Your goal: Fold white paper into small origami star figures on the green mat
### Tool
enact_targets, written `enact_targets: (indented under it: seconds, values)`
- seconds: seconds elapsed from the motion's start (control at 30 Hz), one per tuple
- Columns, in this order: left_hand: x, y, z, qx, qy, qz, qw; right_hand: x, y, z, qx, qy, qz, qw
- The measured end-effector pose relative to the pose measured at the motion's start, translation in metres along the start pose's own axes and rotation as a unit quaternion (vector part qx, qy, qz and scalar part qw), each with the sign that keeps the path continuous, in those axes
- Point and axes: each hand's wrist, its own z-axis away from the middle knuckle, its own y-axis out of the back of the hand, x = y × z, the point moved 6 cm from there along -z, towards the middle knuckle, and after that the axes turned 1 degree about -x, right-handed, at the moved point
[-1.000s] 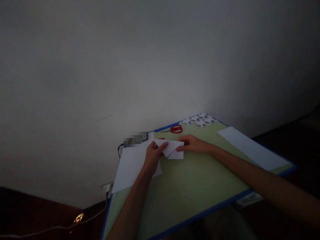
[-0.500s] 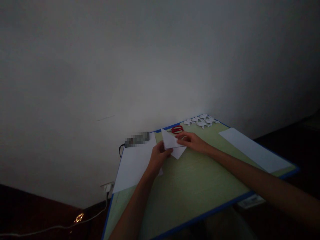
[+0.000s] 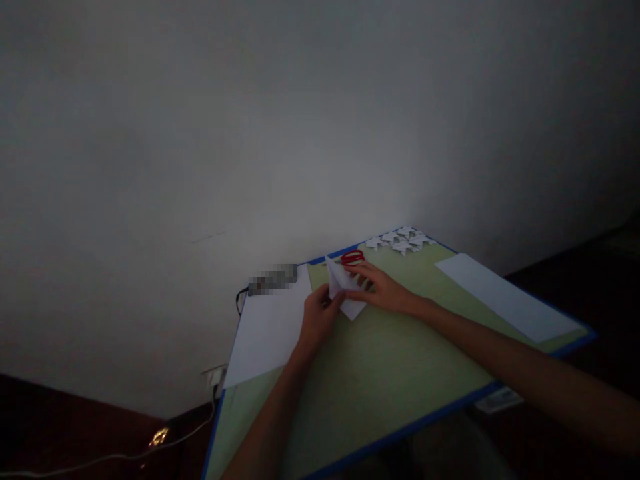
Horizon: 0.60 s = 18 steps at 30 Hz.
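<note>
A small folded sheet of white paper is held above the green tabletop, one pointed flap standing up and the layers slightly spread. My left hand pinches its left side between thumb and fingers. My right hand is at its right side with the fingers apart, the thumb reaching toward the middle fold; whether it grips the paper is hard to make out. Just behind the paper lie scissors with red handles, their blades partly hidden.
Several folded white paper shapes lie at the far corner. A white paper strip runs along the right side, and larger white sheets cover the left. Against the wall, a blurred-out object has a black cord. The table edge is blue.
My right hand has shifted down and its fingers have spread, with the thumb nearer my left hand. The folded paper has opened a little between its layers. The left hand keeps its pinch.
</note>
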Motion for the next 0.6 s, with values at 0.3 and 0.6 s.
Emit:
enact_targets:
  seconds: [0.3, 0.6]
  values:
    - [-0.013, 0.009, -0.001, 0.041, 0.057, 0.079, 0.994, 0.005, 0.015, -0.007, 0.073, -0.075, -0.233, 0.967]
    - [-0.008, -0.003, 0.003, 0.009, 0.068, 0.107, 0.992, 0.001, 0.024, -0.003, 0.142, -0.07, -0.195, 0.968]
